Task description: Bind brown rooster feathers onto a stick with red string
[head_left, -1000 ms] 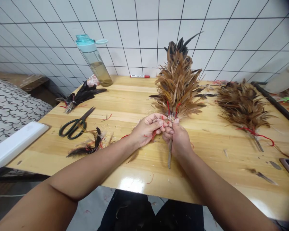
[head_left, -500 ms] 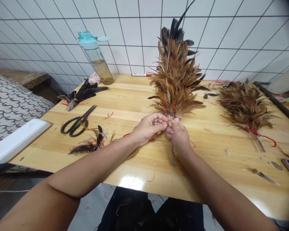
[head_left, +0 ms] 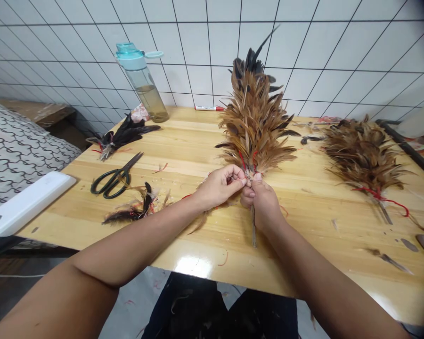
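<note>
While the left hand [head_left: 221,188] pinches and right hand [head_left: 264,202] clasps it, the feather duster [head_left: 256,117] bristles brown, black-topped.

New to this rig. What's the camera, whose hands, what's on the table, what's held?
No robot here: a person works with two bare hands, seen by one camera worn on their head, looking forward and down.

The right hand grips the tall brown feather bundle at the top of its stick. The left hand pinches at the bundle's base; what exactly its fingertips hold is too small to tell.

On the wooden table, to the left, are black-handled scissors, a black feather bunch and a water bottle. A red-and-white marker lies near the tiled wall. A second brown bundle, tied with red cord, lies right.
</note>
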{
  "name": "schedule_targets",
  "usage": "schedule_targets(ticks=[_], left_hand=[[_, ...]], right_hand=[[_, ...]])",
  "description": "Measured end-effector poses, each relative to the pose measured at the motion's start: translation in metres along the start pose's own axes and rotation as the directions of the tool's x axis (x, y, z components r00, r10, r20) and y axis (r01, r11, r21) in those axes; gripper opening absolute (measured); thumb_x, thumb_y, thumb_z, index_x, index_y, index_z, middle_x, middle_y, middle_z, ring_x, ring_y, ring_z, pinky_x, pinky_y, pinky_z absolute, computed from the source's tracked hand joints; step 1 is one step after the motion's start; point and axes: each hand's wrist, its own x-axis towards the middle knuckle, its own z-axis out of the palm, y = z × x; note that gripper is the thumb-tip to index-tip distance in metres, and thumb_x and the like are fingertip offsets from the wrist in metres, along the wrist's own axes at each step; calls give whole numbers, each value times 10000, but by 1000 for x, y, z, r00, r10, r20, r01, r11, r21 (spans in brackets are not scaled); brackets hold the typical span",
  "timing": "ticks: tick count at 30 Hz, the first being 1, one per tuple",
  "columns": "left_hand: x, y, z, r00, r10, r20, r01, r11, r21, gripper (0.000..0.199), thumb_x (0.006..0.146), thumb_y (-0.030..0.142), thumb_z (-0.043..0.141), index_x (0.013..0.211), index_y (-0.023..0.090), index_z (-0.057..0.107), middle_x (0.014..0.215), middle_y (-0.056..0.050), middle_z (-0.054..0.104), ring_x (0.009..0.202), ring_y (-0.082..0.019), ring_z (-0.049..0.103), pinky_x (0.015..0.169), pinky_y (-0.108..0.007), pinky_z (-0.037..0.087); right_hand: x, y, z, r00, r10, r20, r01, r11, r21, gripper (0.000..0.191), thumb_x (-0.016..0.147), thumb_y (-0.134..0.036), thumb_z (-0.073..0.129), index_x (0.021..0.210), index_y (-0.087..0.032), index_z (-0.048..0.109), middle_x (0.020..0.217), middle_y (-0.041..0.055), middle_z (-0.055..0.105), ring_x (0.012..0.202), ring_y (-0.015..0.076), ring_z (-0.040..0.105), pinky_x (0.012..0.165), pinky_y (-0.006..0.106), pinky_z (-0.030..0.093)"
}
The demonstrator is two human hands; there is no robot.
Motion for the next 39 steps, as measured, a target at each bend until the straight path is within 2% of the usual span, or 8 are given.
schedule_targets(ticks=[8,13,18,23,28,31,34,39], left_hand=[[3,0,-1,994,111,-14,-108,985,132,95,852,263,526,856,171,504,759,6,560,677,-99,506,641,-222,405],[1,8,-4,988,145,51,-153,959,237,90,844,256,528,878,175,504,794,0,594,677,-99,514,645,-227,401],[4,11,-7,982,168,86,-184,950,254,70,824,216,522,872,173,495,748,12,572,637,-89,491,609,-219,378],[7,12,-8,980,182,85,-200,924,325,71,781,168,526,841,175,489,679,44,513,593,-77,444,584,-211,354],[4,14,-7,976,201,82,-217,919,331,87,774,136,511,835,185,471,646,54,485,571,-77,425,557,-211,332],[4,13,-7,986,156,65,-167,959,229,121,790,147,514,884,192,454,670,52,505,578,-75,452,552,-207,333],[4,11,-5,995,81,59,-82,996,22,149,799,158,528,915,193,440,723,33,570,646,-84,536,599,-206,379],[4,10,-5,996,-6,84,25,973,-228,110,807,199,576,870,164,493,734,7,624,657,-79,561,652,-221,421]], right_hand=[[5,-1,-3,997,76,1,-76,996,46,373,943,-457,407,686,-187,413,476,-89,287,374,35,166,369,153,156],[6,0,-2,992,126,-13,-126,991,41,356,959,-435,373,702,-191,407,459,-101,272,358,33,161,372,152,161],[4,-5,1,976,217,-26,-217,976,-22,360,946,-457,403,702,-193,404,444,-106,280,347,28,159,362,151,160],[4,-7,3,975,219,-43,-221,974,-54,356,983,-399,320,695,-196,369,434,-106,296,338,26,168,365,147,145],[5,-5,3,973,228,-34,-230,970,-77,368,963,-433,365,680,-199,364,431,-104,297,337,27,167,357,147,148],[6,-4,1,977,212,-25,-214,974,-73,366,930,-480,423,696,-201,387,435,-106,292,343,31,160,351,147,152],[5,-5,0,979,205,-19,-206,976,-66,364,927,-486,424,708,-196,412,441,-108,280,349,31,149,353,146,148],[3,-10,1,974,223,-33,-224,974,-39,385,981,-425,296,695,-189,400,440,-105,265,345,31,138,358,153,136]])
